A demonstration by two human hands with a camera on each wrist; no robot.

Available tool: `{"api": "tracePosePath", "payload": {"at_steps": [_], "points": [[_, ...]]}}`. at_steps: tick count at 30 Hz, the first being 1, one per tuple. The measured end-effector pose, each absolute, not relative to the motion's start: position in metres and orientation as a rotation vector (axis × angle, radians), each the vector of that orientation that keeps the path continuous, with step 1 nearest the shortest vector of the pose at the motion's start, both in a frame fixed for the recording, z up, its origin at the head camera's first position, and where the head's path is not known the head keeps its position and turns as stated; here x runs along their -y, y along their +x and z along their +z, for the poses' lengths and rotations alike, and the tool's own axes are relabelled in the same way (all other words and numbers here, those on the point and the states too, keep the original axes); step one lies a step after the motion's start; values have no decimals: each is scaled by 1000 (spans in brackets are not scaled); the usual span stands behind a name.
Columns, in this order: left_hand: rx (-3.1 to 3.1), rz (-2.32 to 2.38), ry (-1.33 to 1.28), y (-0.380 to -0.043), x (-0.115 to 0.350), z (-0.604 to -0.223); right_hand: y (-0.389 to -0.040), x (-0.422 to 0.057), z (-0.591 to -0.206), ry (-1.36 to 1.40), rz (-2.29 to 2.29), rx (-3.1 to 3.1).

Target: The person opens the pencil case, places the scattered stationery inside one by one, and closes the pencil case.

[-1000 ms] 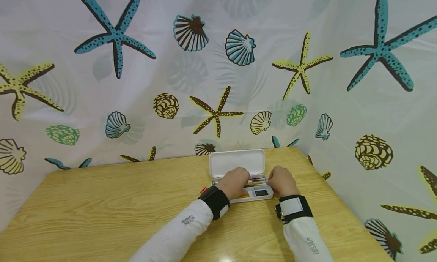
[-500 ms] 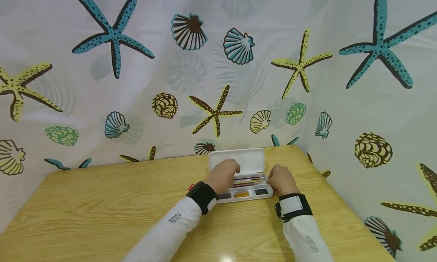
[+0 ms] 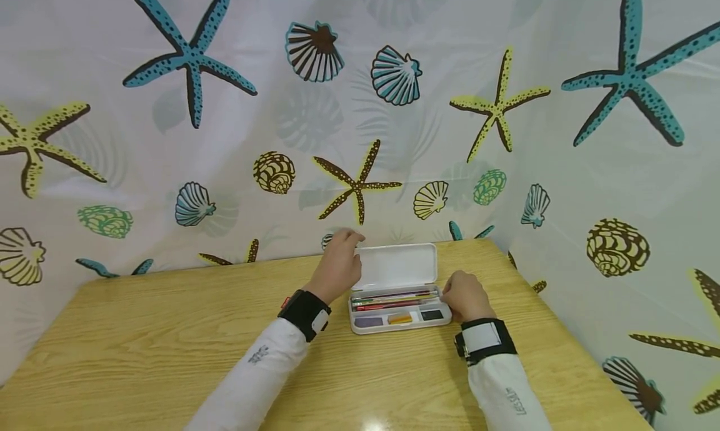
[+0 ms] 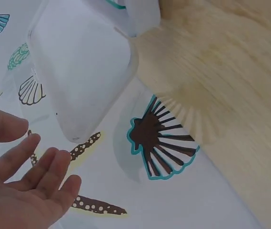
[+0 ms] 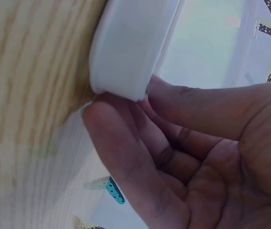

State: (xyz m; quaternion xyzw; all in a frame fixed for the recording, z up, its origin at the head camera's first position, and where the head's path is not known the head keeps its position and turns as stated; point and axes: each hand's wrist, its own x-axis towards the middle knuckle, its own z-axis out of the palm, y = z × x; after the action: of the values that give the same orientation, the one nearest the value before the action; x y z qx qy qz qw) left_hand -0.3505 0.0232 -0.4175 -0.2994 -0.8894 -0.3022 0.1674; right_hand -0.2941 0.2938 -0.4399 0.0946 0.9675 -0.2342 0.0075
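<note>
A white pencil case [image 3: 402, 326] lies on the table with its lid [image 3: 399, 265] raised at the back. Inside are several pencils, a red one [image 3: 388, 305] among them, above a row of purplish [image 3: 369, 322], orange [image 3: 400, 318] and black [image 3: 432, 315] blocks in compartments. My right hand [image 3: 467, 297] pinches the case's right end; the right wrist view shows the thumb at the rim and fingers against the end wall [image 5: 130, 47]. Beside the lid's left edge hovers my left hand [image 3: 336, 265], its loosely bent fingers holding nothing in the left wrist view.
The wooden table [image 3: 197, 331] extends widely to the left of the case. Close behind the case hangs a white curtain [image 3: 315, 118] printed with starfish and shells, and it continues along the table's right side. Both wrists wear black straps.
My left hand has moved from over the case leftward and back to beside the lid, uncovering the pencils and the purplish block. My right hand has stayed at the case's right end.
</note>
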Motion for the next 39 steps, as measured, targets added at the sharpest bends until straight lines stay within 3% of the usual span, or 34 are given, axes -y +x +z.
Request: {"api": "tracePosePath", "payload": {"at_steps": [7, 26, 39], "points": [[2699, -992, -761, -352, -15, -426, -293, -293, -439, 322, -783, -2991], [2659, -799, -893, -342, -19, -429, -293, -293, -439, 309, -750, -3022], [2814, -1025, -1100, -329, -26, -423, -292, -295, -437, 270, -755, -3021]]}}
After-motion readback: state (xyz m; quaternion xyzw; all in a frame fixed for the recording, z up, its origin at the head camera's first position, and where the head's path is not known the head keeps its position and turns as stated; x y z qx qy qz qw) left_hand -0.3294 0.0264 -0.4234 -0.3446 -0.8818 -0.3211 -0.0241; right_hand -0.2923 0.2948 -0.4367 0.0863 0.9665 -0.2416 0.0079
